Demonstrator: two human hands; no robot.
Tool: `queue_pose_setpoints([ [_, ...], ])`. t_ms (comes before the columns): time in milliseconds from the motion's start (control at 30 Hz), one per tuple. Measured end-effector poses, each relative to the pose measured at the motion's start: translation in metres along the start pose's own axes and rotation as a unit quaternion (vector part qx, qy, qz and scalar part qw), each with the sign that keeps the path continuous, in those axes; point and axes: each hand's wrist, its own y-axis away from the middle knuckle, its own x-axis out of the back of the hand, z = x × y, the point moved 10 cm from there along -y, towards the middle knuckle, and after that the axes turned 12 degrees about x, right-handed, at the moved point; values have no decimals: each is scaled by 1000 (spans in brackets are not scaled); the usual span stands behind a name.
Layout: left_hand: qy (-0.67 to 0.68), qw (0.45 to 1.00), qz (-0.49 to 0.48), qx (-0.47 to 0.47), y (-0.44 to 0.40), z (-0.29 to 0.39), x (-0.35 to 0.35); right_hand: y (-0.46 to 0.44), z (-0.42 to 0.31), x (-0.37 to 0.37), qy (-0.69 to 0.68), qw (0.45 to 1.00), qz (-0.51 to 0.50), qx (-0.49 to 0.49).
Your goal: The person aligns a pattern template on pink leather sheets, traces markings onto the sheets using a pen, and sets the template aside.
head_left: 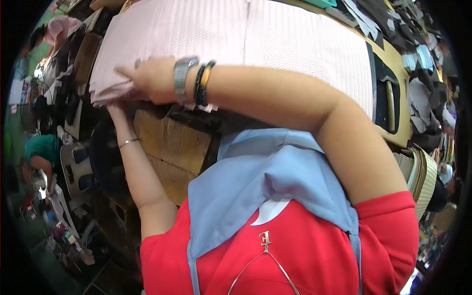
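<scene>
"Pink patterned material (pixel 196 32): where is it, and does it carry a label?"

"Spread across the work surface (pixel 404 120) in front of the person, with a dividing line down its middle and several layers showing at the left corner. I can read no writing on it."

"And the hands?"

"Right hand (pixel 147 78) reaches across the body to that corner, on top of the layers. It's blurred, so I can't tell how far its fingers close or whether they grip."

"Left hand?"

"Left hand (pixel 114 106) is at the corner's underside, mostly hidden; its grip I can't tell either."

"Any brands at all?"

"None legible. The wristwatch (pixel 183 78) has no readable name. On the red shirt (pixel 324 265) hangs a letter-shaped pendant (pixel 265 240), perhaps E or F. The blue apron (pixel 275 167) looks plain."
</scene>
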Motion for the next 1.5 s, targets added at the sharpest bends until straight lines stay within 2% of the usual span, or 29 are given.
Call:
queue_pose_setpoints([
  [33, -2, 1000, 17, 9, 2, 3, 6, 0, 0, 16, -38, 999, 26, 18],
  [100, 111, 973, 161, 124, 21, 20, 6, -3, 5, 26, -11, 999, -13, 44],
  [133, 200, 965, 116, 125, 21, 22, -5, -6, 10, 27, 3, 999, -16, 43],
  [167, 240, 949, 131, 157, 23, 22, -13, -8, 15, 29, 17, 999, -20, 42],
  [233, 381, 910, 22, 163, 29, 50, -51, -7, 21, 28, 2, 998, -50, 40],
  [300, 449, 874, 16, 186, 32, 62, -66, -8, 29, 19, -10, 994, -104, 2],
  [333, 480, 862, -9, 165, 22, 64, -65, -10, 24, 19, 16, 996, -86, 34],
  [433, 440, 880, -15, 179, 25, 83, -69, -14, 11, 19, 107, 992, -58, 30],
  [467, 477, 859, 10, 187, 26, 86, -70, -12, 8, 19, 142, 988, -67, 4],
  [500, 487, 855, -9, 180, 23, 92, -72, -19, 6, 14, 228, 973, -29, 12],
  [533, 497, 850, -27, 173, 22, 97, -73, -23, 11, 8, 278, 958, 69, 28],
  [567, 507, 844, -45, 166, 22, 102, -74, -25, 13, 6, 272, 957, 93, 33],
  [600, 481, 857, -19, 183, 32, 105, -77, -27, 14, 5, 265, 956, 116, 39],
  [667, 457, 868, -51, 186, 37, 114, -84, -25, 14, 10, 142, 989, 12, 31],
  [700, 445, 873, -67, 189, 39, 114, -84, -29, 22, 13, 132, 991, 4, -7],
  [733, 476, 852, -104, 192, 35, 109, -85, -35, 27, 14, 163, 986, 6, 14],
  [767, 478, 853, -98, 185, 36, 100, -79, -41, 32, 16, 196, 980, 9, 36],
  [833, 482, 855, -89, 170, 49, 105, -78, -44, 40, 22, 175, 984, -44, 8],
  [867, 484, 848, -118, 178, 41, 81, -73, -50, 48, 21, 191, 981, -44, 7],
  [900, 470, 861, -54, 189, 46, 68, -64, -49, 49, 23, 162, 985, -58, -3],
  [967, 327, 919, 163, 147, 50, 41, -25, -40, 53, 34, 104, 990, -89, -24],
  [1000, 271, 929, 220, 124, 47, 24, -9, -40, 51, 40, 99, 995, -17, 19],
  [1067, 156, 928, 329, 73, 33, -13, 26, -40, 52, 38, 137, 990, -16, 24],
  [1167, 279, 928, 169, 178, -17, -96, 26, -41, 51, 43, 145, 989, -29, 16],
  [1267, 370, 901, 131, 185, -5, -59, -2, -42, 55, 39, 151, 988, -23, 33],
  [1367, 277, 930, 220, 101, 8, 4, 2, -42, 57, 38, 144, 989, -16, 34],
  [1400, 273, 936, 219, 32, 10, 34, -1, -41, 56, 38, 139, 990, -16, 37],
  [1500, 288, 945, 136, 73, -1, 76, -20, -38, 52, 39, 130, 990, -17, 50],
])
